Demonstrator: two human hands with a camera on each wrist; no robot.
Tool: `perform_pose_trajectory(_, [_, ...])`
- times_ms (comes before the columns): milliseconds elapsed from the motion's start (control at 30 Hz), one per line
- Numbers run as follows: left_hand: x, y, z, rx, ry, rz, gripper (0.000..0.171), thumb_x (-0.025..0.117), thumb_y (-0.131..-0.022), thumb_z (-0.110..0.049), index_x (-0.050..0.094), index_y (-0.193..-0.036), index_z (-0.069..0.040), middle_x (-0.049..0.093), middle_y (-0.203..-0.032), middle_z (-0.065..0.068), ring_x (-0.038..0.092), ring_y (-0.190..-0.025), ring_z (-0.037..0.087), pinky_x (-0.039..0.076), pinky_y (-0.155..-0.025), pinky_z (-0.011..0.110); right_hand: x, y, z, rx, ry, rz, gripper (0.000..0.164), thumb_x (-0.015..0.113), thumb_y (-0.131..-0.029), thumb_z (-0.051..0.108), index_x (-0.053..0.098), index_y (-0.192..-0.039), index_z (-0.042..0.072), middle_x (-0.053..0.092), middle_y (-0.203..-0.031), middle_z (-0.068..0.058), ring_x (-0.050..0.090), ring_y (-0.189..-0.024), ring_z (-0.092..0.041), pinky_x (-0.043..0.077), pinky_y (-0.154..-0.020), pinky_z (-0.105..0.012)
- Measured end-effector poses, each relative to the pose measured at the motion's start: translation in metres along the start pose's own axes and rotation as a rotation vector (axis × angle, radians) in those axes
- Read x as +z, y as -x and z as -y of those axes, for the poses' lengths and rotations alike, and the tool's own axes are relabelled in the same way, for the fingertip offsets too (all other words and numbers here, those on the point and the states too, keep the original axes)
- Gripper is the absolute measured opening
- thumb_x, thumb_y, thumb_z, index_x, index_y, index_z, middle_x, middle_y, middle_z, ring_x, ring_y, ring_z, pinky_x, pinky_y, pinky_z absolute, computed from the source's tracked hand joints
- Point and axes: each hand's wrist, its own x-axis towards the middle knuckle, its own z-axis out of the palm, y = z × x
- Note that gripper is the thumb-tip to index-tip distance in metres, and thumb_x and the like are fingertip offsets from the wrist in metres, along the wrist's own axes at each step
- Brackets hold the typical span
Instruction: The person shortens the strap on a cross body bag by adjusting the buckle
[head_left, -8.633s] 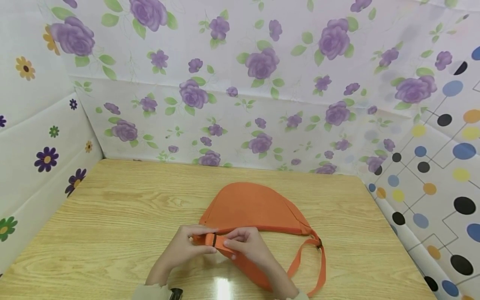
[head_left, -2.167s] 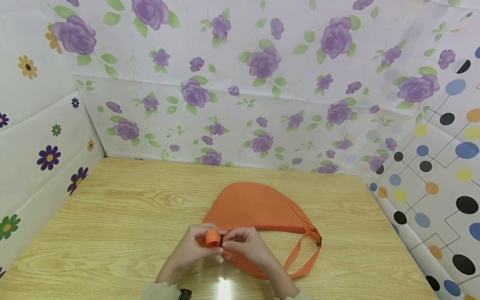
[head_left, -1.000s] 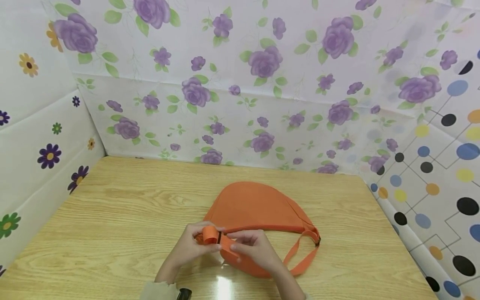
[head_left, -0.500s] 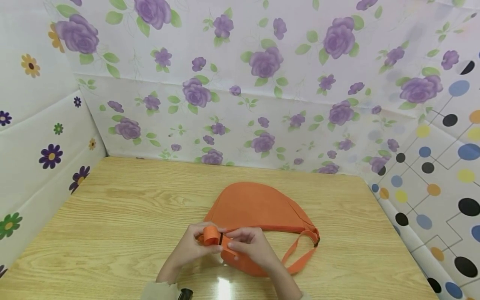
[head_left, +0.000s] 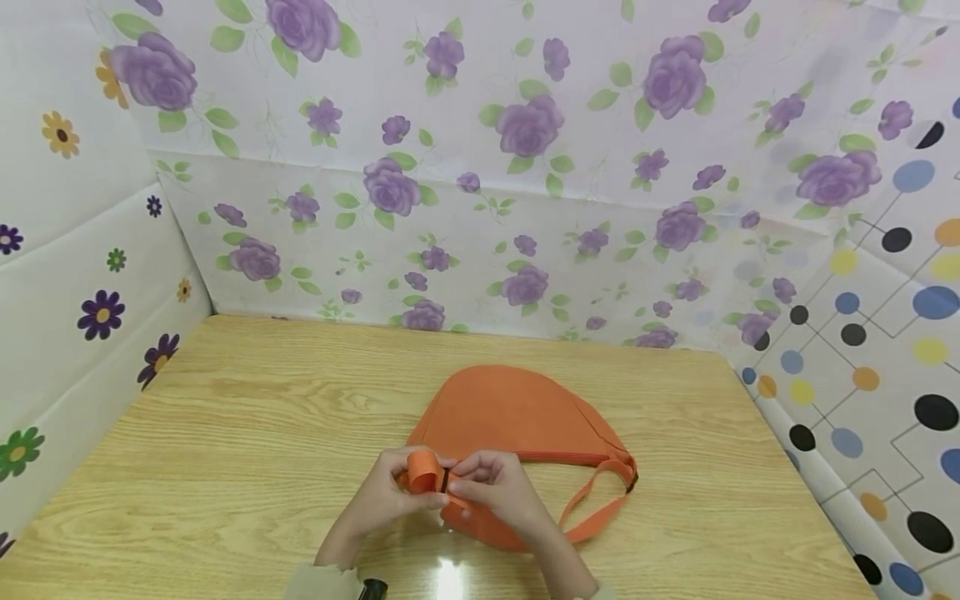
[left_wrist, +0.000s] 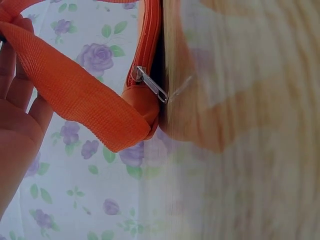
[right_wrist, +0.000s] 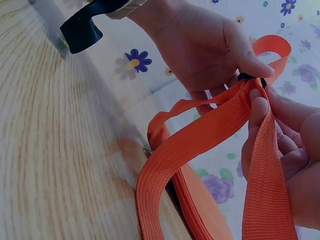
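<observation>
An orange waist bag (head_left: 510, 412) lies on the table, its zipper edge towards me. My left hand (head_left: 386, 496) pinches the orange strap at its black slider buckle (head_left: 446, 481). A strap loop (head_left: 423, 471) stands up on the buckle's left side. Close against the buckle's right side, my right hand (head_left: 498, 487) pinches the strap between thumb and fingers. The right wrist view shows both thumbs meeting at the dark slider (right_wrist: 245, 76), with lengths of webbing (right_wrist: 185, 135) hanging below. A metal zipper pull (left_wrist: 152, 86) shows in the left wrist view.
The wooden table (head_left: 262, 417) has a light reflection near its front edge. More strap (head_left: 592, 525) with a second black slider (head_left: 632, 482) lies at the bag's right end. Flowered cloth (head_left: 465, 183) stands behind; a dotted sheet (head_left: 862, 375) borders the right.
Compared with the oldest frame, the strap loop left of the buckle stands up larger. In the last half second my right hand has shifted slightly left, closer to the buckle.
</observation>
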Motion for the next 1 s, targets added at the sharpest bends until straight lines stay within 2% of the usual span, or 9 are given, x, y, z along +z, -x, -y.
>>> perform_pose_trajectory(200, [0.001, 0.0, -0.001, -0.023, 0.094, 0.002, 0.027, 0.067, -0.073, 0.011, 0.058, -0.098, 0.014, 0.061, -0.09, 0.021, 0.059, -0.083, 0.015, 0.05, -0.069, 0.031, -0.001, 0.0, 0.001, 0.014, 0.032, -0.012, 0.022, 0.063, -0.08, -0.001, 0.055, -0.092, -0.018, 0.065, -0.08, -0.014, 0.059, -0.06, -0.012, 0.05, -0.056, -0.024])
perform_pose_trajectory(333, [0.001, 0.001, -0.004, -0.071, 0.09, -0.028, 0.027, 0.067, -0.074, 0.009, 0.058, -0.099, 0.013, 0.06, -0.095, 0.024, 0.059, -0.087, 0.018, 0.05, -0.072, 0.031, -0.002, 0.001, 0.002, 0.044, 0.085, -0.031, 0.022, 0.065, -0.079, 0.0, 0.058, -0.094, -0.014, 0.065, -0.082, -0.015, 0.062, -0.07, -0.013, 0.051, -0.063, -0.027])
perform_pose_trajectory(467, [-0.001, 0.001, -0.006, -0.107, 0.053, -0.053, 0.027, 0.068, -0.073, 0.008, 0.059, -0.099, 0.011, 0.06, -0.098, 0.024, 0.059, -0.089, 0.019, 0.05, -0.073, 0.032, -0.004, 0.003, 0.004, 0.068, 0.119, -0.031, 0.02, 0.065, -0.079, 0.0, 0.06, -0.094, -0.012, 0.064, -0.082, -0.018, 0.062, -0.069, -0.014, 0.052, -0.064, -0.029])
perform_pose_trajectory(633, [-0.003, 0.002, -0.006, -0.066, 0.006, -0.05, 0.029, 0.067, -0.074, 0.01, 0.058, -0.101, 0.011, 0.063, -0.097, 0.016, 0.058, -0.087, 0.017, 0.049, -0.072, 0.031, -0.007, 0.006, 0.007, 0.103, 0.143, -0.029, 0.019, 0.064, -0.079, -0.002, 0.06, -0.094, -0.012, 0.064, -0.08, -0.018, 0.061, -0.064, -0.013, 0.052, -0.064, -0.03])
perform_pose_trajectory(800, [-0.005, 0.003, -0.003, -0.027, -0.004, -0.037, 0.034, 0.065, -0.072, 0.014, 0.062, -0.104, 0.002, 0.063, -0.1, 0.001, 0.058, -0.087, 0.016, 0.049, -0.072, 0.031, -0.011, 0.009, 0.006, 0.094, 0.139, -0.014, 0.019, 0.063, -0.081, -0.001, 0.059, -0.096, -0.012, 0.063, -0.078, -0.019, 0.061, -0.061, -0.013, 0.052, -0.067, -0.032])
perform_pose_trajectory(1000, [-0.006, 0.004, 0.0, -0.017, 0.014, -0.026, 0.037, 0.064, -0.072, 0.017, 0.062, -0.105, 0.001, 0.063, -0.1, 0.001, 0.057, -0.086, 0.014, 0.049, -0.071, 0.03, -0.013, 0.011, 0.001, 0.046, 0.14, -0.002, 0.021, 0.063, -0.082, 0.004, 0.06, -0.096, -0.012, 0.063, -0.076, -0.021, 0.06, -0.06, -0.012, 0.052, -0.065, -0.03])
